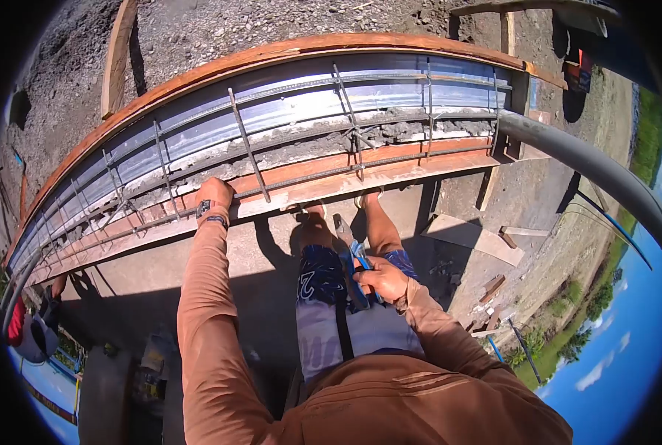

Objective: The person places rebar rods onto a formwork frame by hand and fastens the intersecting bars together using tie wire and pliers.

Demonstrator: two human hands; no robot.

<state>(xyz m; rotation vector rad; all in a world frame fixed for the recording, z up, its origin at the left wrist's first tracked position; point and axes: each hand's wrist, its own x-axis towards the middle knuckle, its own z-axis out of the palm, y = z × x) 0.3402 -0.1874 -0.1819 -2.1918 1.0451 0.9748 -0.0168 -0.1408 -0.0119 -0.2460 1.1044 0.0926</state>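
Observation:
My left hand point(216, 194) is closed at the near side of a long wooden form, where a lengthwise rebar point(308, 176) passes under the fingers; the grip's underside is hidden. In front of my lap, my right hand point(383, 278) is wrapped around blue-handled pliers point(359, 254), their grey jaws pointing away from me. Crossbars point(247, 144) join the lengthwise rebars into a cage inside the form. Rough grey concrete point(397, 132) lies along the form's bottom, beside shiny metal sheeting point(294, 96) on the far side.
An orange-brown plank point(271, 50) edges the far side. A thick grey pipe point(583, 152) curves from the form's right end. Loose boards point(475, 239) lie on the ground at right. At lower left, another person point(34, 334) is partly visible. Gravel point(205, 33) spreads beyond the form.

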